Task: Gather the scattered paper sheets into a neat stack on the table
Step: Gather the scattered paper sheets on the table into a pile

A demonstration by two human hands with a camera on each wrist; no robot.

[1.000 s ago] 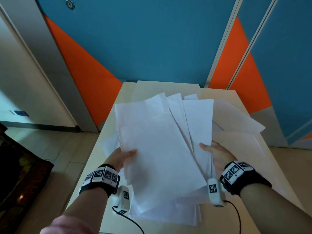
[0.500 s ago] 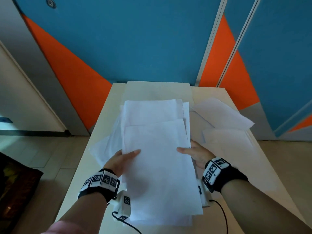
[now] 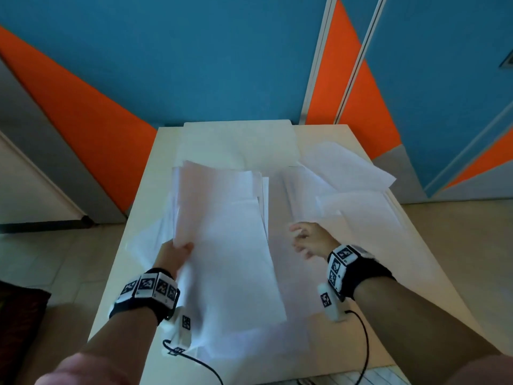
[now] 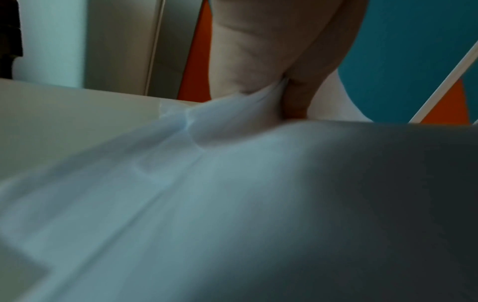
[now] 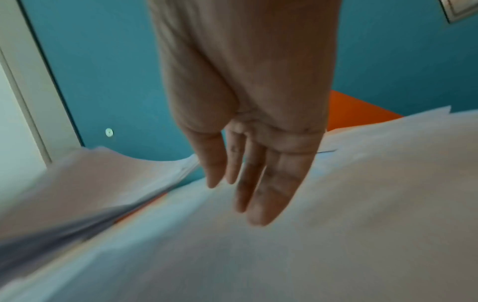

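- The table (image 3: 144,195) stands with its far end against the wall (image 3: 222,65).
- A gathered bundle of sheets (image 3: 222,232) lies on the table's left half, its near-left edge held by the left hand (image 3: 173,255).
- The right hand (image 3: 311,240) hovers to the bundle's right, seemingly just above the table.
- Loose sheets (image 3: 347,173) lie overlapped on the far right, beyond the right hand.
- One flat sheet (image 3: 238,140) lies at the far end, behind the bundle.
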